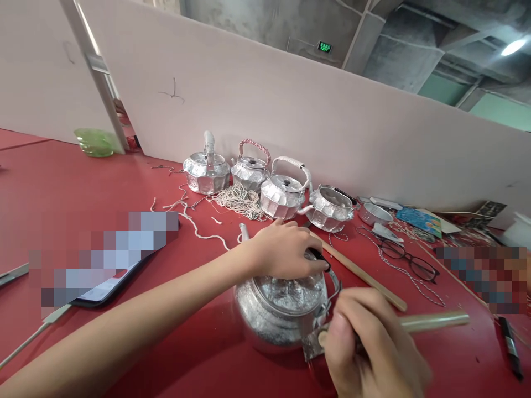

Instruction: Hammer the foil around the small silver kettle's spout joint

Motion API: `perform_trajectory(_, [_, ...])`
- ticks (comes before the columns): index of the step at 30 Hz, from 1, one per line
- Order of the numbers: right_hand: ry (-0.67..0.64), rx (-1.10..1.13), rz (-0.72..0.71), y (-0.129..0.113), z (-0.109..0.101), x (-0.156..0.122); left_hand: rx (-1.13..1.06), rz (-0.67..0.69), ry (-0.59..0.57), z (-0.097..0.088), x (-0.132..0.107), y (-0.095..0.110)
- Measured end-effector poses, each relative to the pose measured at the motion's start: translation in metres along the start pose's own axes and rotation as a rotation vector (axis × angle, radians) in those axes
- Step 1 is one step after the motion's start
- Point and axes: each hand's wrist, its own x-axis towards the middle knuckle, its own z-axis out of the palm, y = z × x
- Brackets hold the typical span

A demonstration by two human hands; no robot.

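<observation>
A silver metal kettle point(277, 323) with a hammered, dimpled surface stands on the red table before me. My left hand point(286, 249) reaches over its lid, fingers curled round the black part of its handle point(321, 258). In my closed right hand point(371, 342) is a hammer point(440, 321) with a pale wooden handle that sticks out to the right. Its metal head shows left of my thumb, close against the kettle's right side below the handle joint; whether they touch I cannot tell. My left hand hides part of the lid and the grip.
Several silver kettles point(282, 196) line the white partition point(290, 105), beside a heap of cord point(238, 202). Right of the kettle lie a wooden stick point(365, 276), glasses point(409, 260) and a black marker point(510, 345). A phone point(120, 282) with a cable rests at left.
</observation>
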Motion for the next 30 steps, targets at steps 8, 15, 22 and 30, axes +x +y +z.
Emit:
perform_trajectory(8, [0.037, 0.066, 0.066, 0.0003, 0.0050, -0.0001, 0.000, 0.003, 0.005, -0.0008, -0.0009, -0.0003])
perform_trajectory(15, [0.040, 0.055, 0.088, 0.0009, 0.0062, 0.0005, -0.005, 0.018, 0.009, -0.0005, -0.0009, -0.0004])
perform_trajectory(22, [-0.010, 0.046, 0.072, 0.0001, 0.0099, 0.0027, -0.004, 0.021, 0.019, 0.0012, -0.0006, -0.0010])
perform_trajectory(30, [0.043, -0.002, 0.075, 0.0015, 0.0083, 0.0057, -0.006, 0.021, 0.017, -0.0003, -0.0011, -0.0010])
